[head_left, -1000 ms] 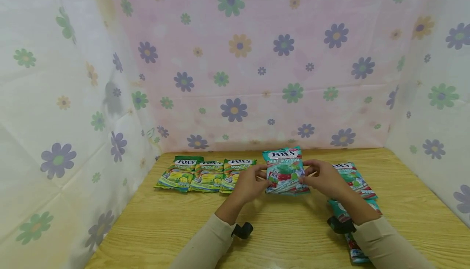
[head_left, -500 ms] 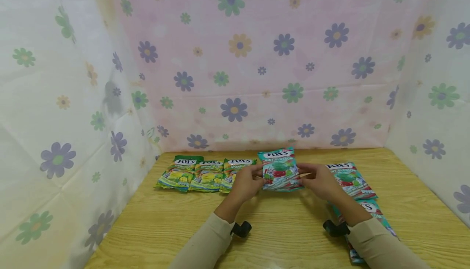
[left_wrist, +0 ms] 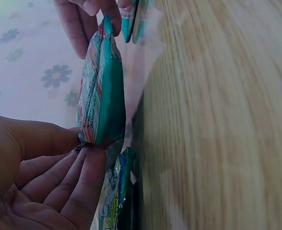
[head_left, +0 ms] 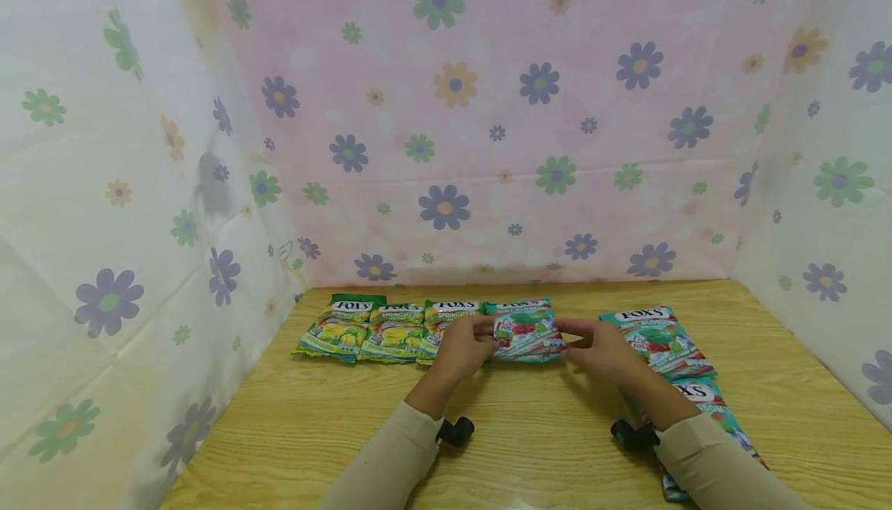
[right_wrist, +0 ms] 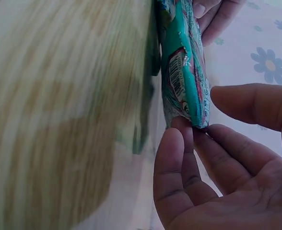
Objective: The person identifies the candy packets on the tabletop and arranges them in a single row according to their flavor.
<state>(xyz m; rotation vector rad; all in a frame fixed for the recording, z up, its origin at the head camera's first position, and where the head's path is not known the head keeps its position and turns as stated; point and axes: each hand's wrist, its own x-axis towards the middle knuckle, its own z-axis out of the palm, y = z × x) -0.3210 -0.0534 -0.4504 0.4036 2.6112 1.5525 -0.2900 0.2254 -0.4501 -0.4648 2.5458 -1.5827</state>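
A teal candy bag (head_left: 526,333) marked Fox's Mint Blossom is held between both hands near the back middle of the table. My left hand (head_left: 461,347) pinches its left edge; the left wrist view shows thumb and fingers (left_wrist: 90,179) on the corner. At the opposite edge is my right hand (head_left: 606,351), thumb to the front and fingertips (right_wrist: 179,127) touching the side and back. The bag is close over the tabletop, its top leaning back. Left of it, three yellow-green Spring Tea candy bags (head_left: 337,332) lie in a row, the nearest partly hidden by the left hand.
On the right lies another Mint Blossom bag (head_left: 658,340), with a further teal bag (head_left: 711,405) in front of it, partly covered by the right forearm. The wooden table (head_left: 530,440) meets a flowered cloth backdrop (head_left: 502,239) behind and at both sides.
The held Mint Blossom bag has moved left and down toward the table, beside the Spring Tea row, and tipped back. Both hands moved left with it, uncovering more of the right-hand bags.
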